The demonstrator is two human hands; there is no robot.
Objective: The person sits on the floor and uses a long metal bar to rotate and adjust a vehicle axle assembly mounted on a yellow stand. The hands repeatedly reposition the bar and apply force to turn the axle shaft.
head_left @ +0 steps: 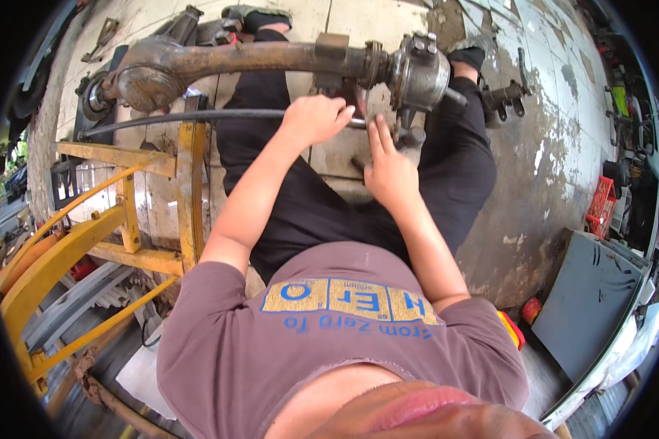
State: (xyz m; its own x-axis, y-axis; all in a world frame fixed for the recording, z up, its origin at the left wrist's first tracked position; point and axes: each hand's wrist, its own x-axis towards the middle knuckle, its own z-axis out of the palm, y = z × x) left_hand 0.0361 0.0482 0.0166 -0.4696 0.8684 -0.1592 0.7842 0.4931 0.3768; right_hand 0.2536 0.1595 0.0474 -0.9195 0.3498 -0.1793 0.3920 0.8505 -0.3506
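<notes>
A heavy, greasy axle housing lies across the floor in front of me, with a bulging round section at its left and a metal hub at its right. My left hand is closed around a long dark rod that runs leftward below the housing. A shiny end piece shows past its fingers. Just right of that, my right hand has two fingers stretched toward the hub's underside. By its thumb is a short dark cylinder; whether the hand touches it I cannot tell.
A yellow metal frame stands close on my left, partly below the rod. My legs are spread around the work. At right are a grey metal cabinet, a red crate and a metal part on the worn tile floor.
</notes>
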